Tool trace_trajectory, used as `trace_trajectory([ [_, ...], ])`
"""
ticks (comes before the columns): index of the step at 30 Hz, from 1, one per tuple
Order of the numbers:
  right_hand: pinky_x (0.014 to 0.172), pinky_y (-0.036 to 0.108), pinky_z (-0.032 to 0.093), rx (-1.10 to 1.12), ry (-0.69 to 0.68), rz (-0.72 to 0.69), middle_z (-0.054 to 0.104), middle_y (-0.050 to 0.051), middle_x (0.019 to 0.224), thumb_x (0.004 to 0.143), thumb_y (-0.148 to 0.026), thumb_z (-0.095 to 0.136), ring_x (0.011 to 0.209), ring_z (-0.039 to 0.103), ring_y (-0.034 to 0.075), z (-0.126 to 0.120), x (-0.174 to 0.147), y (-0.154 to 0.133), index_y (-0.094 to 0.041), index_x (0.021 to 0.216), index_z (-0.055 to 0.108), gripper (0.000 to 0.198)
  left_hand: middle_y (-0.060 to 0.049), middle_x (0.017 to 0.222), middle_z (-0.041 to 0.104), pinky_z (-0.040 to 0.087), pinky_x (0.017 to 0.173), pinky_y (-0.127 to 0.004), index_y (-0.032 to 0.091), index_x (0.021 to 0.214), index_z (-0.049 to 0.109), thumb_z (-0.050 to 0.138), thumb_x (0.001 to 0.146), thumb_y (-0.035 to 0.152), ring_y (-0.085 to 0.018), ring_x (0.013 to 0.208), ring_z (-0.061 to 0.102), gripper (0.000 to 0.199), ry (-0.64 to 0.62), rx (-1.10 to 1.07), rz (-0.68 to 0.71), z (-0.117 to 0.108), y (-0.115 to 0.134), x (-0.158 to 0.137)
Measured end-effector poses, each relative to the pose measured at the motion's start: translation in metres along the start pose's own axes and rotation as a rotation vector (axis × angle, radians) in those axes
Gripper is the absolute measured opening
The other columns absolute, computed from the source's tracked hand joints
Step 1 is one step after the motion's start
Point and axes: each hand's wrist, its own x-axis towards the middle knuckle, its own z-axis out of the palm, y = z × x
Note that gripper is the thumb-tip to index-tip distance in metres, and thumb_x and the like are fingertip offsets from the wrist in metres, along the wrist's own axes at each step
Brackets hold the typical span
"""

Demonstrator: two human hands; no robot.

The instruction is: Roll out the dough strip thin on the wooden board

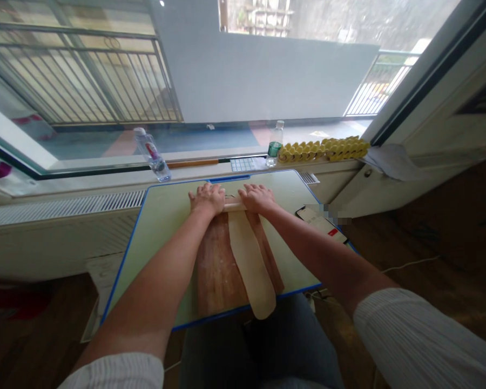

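A pale rolling pin (235,207) lies crosswise near the far end of a brown wooden cutting board (218,270). My left hand (208,199) presses on its left end, and my right hand (258,198) presses on its right end, fingers curled over the far side. Under the pin runs a long flat strip of pale dough (249,259). The strip's rounded near end hangs over the board and the table's front edge, above my lap. Whatever lies of the dough beyond the pin is mostly hidden by the pin and my hands.
The board rests on a small pale table (162,227) with a blue rim. A phone (322,224) lies at its right edge. On the windowsill behind stand two plastic bottles, left (152,154) and right (274,143), beside yellow wavy trays (324,149) and papers (392,162).
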Motion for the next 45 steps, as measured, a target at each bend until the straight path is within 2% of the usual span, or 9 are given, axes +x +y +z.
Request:
trace_trajectory([
  [6, 0.115, 0.067, 0.040, -0.012, -0.036, -0.014, 0.051, 0.012, 0.164, 0.111, -0.057, 0.020, 0.147, 0.044, 0.038, -0.002, 0.018, 0.004, -0.031, 0.154, 0.054, 0.061, -0.014, 0.159, 0.057, 0.037, 0.120, -0.069, 0.029, 0.143, 0.066, 0.027, 0.106, 0.049, -0.038, 0.142, 0.052, 0.057, 0.056, -0.005, 0.021, 0.004, -0.001, 0.028],
  [12, 0.115, 0.066, 0.040, 0.014, -0.017, 0.036, 0.053, 0.014, 0.161, 0.112, -0.055, 0.022, 0.146, 0.046, 0.038, -0.005, 0.014, 0.000, -0.029, 0.151, 0.056, 0.058, -0.015, 0.153, 0.061, 0.043, 0.116, -0.063, 0.028, 0.138, 0.068, 0.027, 0.107, 0.047, -0.036, 0.138, 0.054, 0.056, 0.080, -0.007, 0.034, 0.005, 0.000, 0.033],
  [18, 0.116, 0.066, 0.037, -0.079, 0.022, 0.028, 0.051, 0.013, 0.163, 0.113, -0.052, 0.019, 0.147, 0.042, 0.036, -0.005, -0.015, -0.010, -0.031, 0.155, 0.053, 0.057, -0.012, 0.152, 0.062, 0.043, 0.115, -0.061, 0.030, 0.136, 0.070, 0.026, 0.106, 0.046, -0.035, 0.137, 0.054, 0.055, 0.070, -0.006, 0.053, 0.002, -0.002, 0.020],
  [23, 0.119, 0.066, 0.033, -0.109, 0.089, 0.004, 0.054, 0.012, 0.161, 0.113, -0.058, 0.020, 0.146, 0.045, 0.037, 0.003, -0.046, -0.020, -0.033, 0.154, 0.056, 0.060, -0.010, 0.156, 0.060, 0.042, 0.116, -0.057, 0.031, 0.142, 0.067, 0.025, 0.106, 0.045, -0.034, 0.137, 0.055, 0.057, 0.065, 0.000, 0.073, 0.005, -0.010, 0.006],
  [30, 0.125, 0.063, 0.026, -0.067, 0.180, 0.014, 0.052, 0.020, 0.164, 0.112, -0.064, 0.022, 0.152, 0.040, 0.039, 0.016, -0.081, -0.033, -0.013, 0.159, 0.050, 0.075, -0.009, 0.166, 0.052, 0.036, 0.121, -0.060, 0.030, 0.149, 0.063, 0.022, 0.105, 0.046, -0.034, 0.145, 0.050, 0.062, 0.027, 0.057, 0.091, 0.002, -0.021, -0.024],
  [35, 0.126, 0.062, 0.026, -0.072, 0.200, -0.019, 0.042, 0.021, 0.171, 0.112, -0.060, 0.023, 0.157, 0.035, 0.040, 0.020, -0.103, -0.041, -0.008, 0.163, 0.043, 0.075, -0.011, 0.170, 0.047, 0.031, 0.123, -0.064, 0.031, 0.154, 0.059, 0.021, 0.105, 0.047, -0.036, 0.149, 0.047, 0.064, 0.037, 0.067, 0.081, -0.002, -0.025, -0.047],
  [40, 0.125, 0.058, 0.029, -0.085, 0.208, -0.034, 0.043, 0.018, 0.171, 0.113, -0.059, 0.024, 0.155, 0.039, 0.035, 0.021, -0.108, -0.041, -0.015, 0.164, 0.042, 0.070, -0.012, 0.169, 0.049, 0.030, 0.124, -0.065, 0.032, 0.151, 0.060, 0.021, 0.105, 0.048, -0.036, 0.148, 0.048, 0.063, 0.040, 0.056, 0.048, -0.003, -0.026, -0.058],
  [45, 0.125, 0.056, 0.031, -0.084, 0.199, -0.055, 0.050, 0.016, 0.167, 0.112, -0.063, 0.026, 0.153, 0.042, 0.033, 0.017, -0.094, -0.034, -0.018, 0.163, 0.046, 0.071, -0.012, 0.163, 0.055, 0.032, 0.122, -0.067, 0.034, 0.142, 0.066, 0.021, 0.105, 0.046, -0.035, 0.147, 0.050, 0.060, 0.040, 0.032, 0.008, -0.004, -0.020, -0.051],
])
